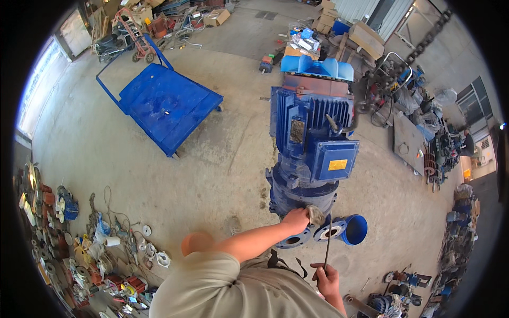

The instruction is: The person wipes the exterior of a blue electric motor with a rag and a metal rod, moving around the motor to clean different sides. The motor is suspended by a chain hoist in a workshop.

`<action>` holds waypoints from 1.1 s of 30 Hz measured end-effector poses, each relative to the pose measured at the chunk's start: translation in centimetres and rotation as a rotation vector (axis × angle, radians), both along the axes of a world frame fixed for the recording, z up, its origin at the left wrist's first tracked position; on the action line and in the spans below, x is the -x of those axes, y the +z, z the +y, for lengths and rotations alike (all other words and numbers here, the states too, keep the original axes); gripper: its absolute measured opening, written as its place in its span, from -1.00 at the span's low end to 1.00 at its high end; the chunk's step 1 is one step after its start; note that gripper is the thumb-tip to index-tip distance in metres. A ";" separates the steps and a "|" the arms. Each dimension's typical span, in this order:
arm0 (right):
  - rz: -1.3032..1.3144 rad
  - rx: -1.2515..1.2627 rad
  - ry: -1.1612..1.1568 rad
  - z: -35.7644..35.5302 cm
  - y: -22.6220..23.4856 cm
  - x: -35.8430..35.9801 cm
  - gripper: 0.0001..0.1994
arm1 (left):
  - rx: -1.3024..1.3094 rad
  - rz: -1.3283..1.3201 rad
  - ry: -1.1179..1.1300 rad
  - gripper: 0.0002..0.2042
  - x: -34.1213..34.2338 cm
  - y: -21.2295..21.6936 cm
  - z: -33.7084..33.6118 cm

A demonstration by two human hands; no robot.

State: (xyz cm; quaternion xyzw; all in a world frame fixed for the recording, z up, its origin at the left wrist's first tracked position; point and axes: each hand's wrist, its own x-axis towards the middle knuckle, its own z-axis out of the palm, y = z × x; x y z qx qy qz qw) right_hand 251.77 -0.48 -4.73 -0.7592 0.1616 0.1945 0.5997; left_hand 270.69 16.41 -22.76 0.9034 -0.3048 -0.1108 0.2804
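A tall blue pump with a motor on top (313,127) stands upright before me. Near its lower body, my left hand (297,220) is closed on a crumpled greyish thing, perhaps a rag (316,215). Whether that thing touches the casing I cannot tell. Two round flanges stick out low on the pump: the left flange (293,241) is partly under my arm, and the right flange (330,231) lies beyond my right hand. My right hand (327,277) is closed around a thin dark rod (328,245), which points up across the right flange.
A blue bucket (355,230) stands right of the flanges. A blue flatbed cart (164,103) is at the far left on the concrete floor. A chain (429,37) hangs at upper right. Motor parts (127,286) crowd the left edge; machinery and scrap (403,106) line the right.
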 end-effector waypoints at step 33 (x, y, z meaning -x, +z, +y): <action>-0.098 0.083 0.003 -2.0 1.8 -3.4 -0.56 | 0.769 0.247 1.132 -0.77 -1.6 -0.3 15.7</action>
